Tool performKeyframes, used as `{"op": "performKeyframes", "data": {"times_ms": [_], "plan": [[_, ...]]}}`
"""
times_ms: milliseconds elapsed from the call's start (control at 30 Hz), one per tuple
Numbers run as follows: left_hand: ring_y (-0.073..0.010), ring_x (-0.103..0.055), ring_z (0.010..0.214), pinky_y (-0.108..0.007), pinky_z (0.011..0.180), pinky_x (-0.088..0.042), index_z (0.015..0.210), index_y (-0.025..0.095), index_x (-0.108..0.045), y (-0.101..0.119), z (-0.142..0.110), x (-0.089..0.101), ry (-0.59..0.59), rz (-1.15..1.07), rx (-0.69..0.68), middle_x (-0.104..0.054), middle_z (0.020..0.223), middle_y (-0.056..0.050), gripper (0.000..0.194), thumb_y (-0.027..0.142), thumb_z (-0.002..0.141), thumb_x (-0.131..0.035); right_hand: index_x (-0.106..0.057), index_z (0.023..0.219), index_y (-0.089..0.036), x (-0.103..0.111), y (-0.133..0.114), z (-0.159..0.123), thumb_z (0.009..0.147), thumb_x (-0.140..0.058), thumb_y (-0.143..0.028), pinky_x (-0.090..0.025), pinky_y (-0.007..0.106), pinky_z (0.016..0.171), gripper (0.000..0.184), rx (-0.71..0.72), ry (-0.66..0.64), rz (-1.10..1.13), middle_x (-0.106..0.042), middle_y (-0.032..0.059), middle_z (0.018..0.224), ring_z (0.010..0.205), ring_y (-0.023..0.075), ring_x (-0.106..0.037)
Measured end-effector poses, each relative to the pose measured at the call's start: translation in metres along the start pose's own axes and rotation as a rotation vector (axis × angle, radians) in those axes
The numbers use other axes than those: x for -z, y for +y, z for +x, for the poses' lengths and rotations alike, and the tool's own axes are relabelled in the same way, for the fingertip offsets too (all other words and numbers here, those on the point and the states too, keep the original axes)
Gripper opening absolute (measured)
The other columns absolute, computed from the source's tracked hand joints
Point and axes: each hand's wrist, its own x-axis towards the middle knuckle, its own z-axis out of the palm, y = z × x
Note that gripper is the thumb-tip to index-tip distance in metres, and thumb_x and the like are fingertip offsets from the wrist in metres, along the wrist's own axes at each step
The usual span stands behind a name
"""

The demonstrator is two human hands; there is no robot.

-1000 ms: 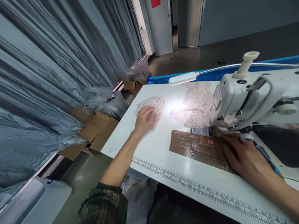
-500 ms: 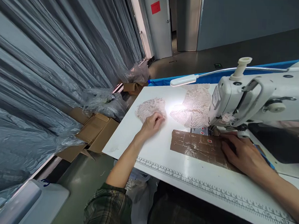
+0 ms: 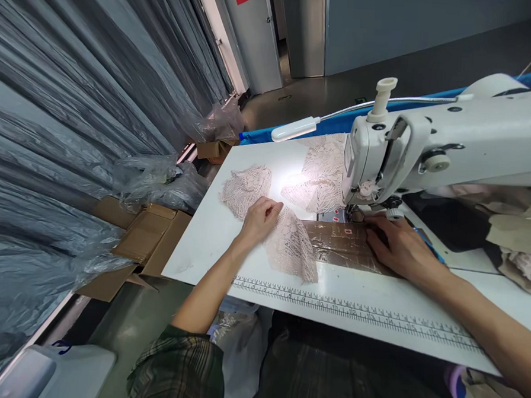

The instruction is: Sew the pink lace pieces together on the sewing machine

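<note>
My left hand is closed in a pinch on the edge of a pale pink lace piece, which drapes towards the table's front over the left end of a brown, tape-covered plate. Beyond that hand lie another lace piece and a larger lace piece, the latter reaching the white sewing machine's head. My right hand rests beside the needle area on the brown plate, its thumb apart from the forefinger. The machine head partly hides its fingertips, and nothing shows in them.
A slim lamp lights the white table. A ruler strip runs along its front edge. Fabric pieces lie right of the machine. Left of the table stand open cardboard boxes and plastic bags.
A lace piece now hangs from my left hand; it has come away from the pile at the left and towards me. My right hand stays by the needle. The view has shifted right.
</note>
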Motion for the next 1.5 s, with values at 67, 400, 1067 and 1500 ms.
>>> {"op": "performKeyframes", "data": {"times_ms": [67,400,1067,1500], "plan": [[-0.0152,-0.058,0.076,-0.028,0.065,-0.048,0.089,0.017,-0.068,0.000,-0.002,-0.005,-0.054,0.019,-0.014,-0.064,0.089,-0.004,0.026,0.040,0.094,-0.058,-0.064,0.116,-0.018,0.000,0.000,0.000,0.092,-0.040,-0.037,-0.050,0.042,0.073,0.039,-0.010,-0.033,-0.039,-0.062,0.0124,0.103,0.080,0.0272,-0.061],[-0.0147,-0.057,0.076,-0.028,0.059,-0.049,0.106,0.020,-0.070,0.003,-0.009,-0.013,0.063,0.025,-0.220,-0.059,0.090,-0.006,0.021,0.030,0.096,-0.055,-0.065,0.115,-0.022,0.005,0.000,0.000,0.091,-0.045,-0.034,-0.051,0.046,0.071,0.033,0.031,0.014,0.065,-0.064,0.0134,0.095,0.077,0.0292,-0.064],[-0.0058,-0.040,0.049,-0.019,0.045,-0.031,0.084,0.016,-0.063,0.137,-0.042,0.018,-0.506,-0.681,0.066,-0.055,0.063,0.002,0.026,0.041,0.091,-0.060,-0.068,0.098,-0.012,0.072,-0.060,-0.023,0.086,-0.065,-0.043,-0.051,0.025,0.069,0.034,0.023,-0.978,1.091,-0.065,0.0026,0.083,0.075,0.0146,-0.061],[-0.0178,-0.061,0.076,-0.027,0.060,-0.047,0.112,0.013,-0.062,0.060,0.003,0.002,-0.268,0.199,-0.336,-0.067,0.096,-0.011,0.027,0.032,0.097,-0.051,-0.069,0.109,-0.018,0.055,-0.016,0.016,0.089,-0.054,-0.035,-0.043,0.030,0.066,0.030,-0.057,-0.372,0.209,-0.068,0.0075,0.084,0.074,0.0192,-0.060]]}}
